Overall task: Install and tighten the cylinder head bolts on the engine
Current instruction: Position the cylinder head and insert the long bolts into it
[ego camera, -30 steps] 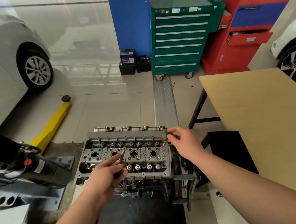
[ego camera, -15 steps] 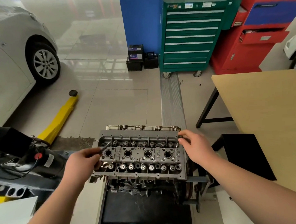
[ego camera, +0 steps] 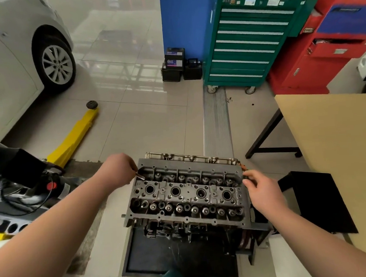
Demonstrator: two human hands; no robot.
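The grey cylinder head [ego camera: 187,193] sits on the engine, on a stand in front of me, with several round bores and valve springs showing. My left hand [ego camera: 115,172] is at the head's far left corner and pinches a thin metal bolt [ego camera: 140,176], whose tip points down at that corner. My right hand [ego camera: 260,189] is at the far right corner of the head, fingers curled around a small dark part at the edge; what it is cannot be made out.
A wooden table [ego camera: 337,150] stands to the right with a black stool [ego camera: 314,198] beside it. A yellow floor jack [ego camera: 75,138] and a dark machine [ego camera: 20,186] lie to the left. Green tool cabinet [ego camera: 249,40], red cabinet [ego camera: 326,48] and a white car [ego camera: 22,51] stand further back.
My left hand has carried the bolt from the head's middle front to its far left corner. My right hand stays at the far right corner. The camera has shifted and tilted.
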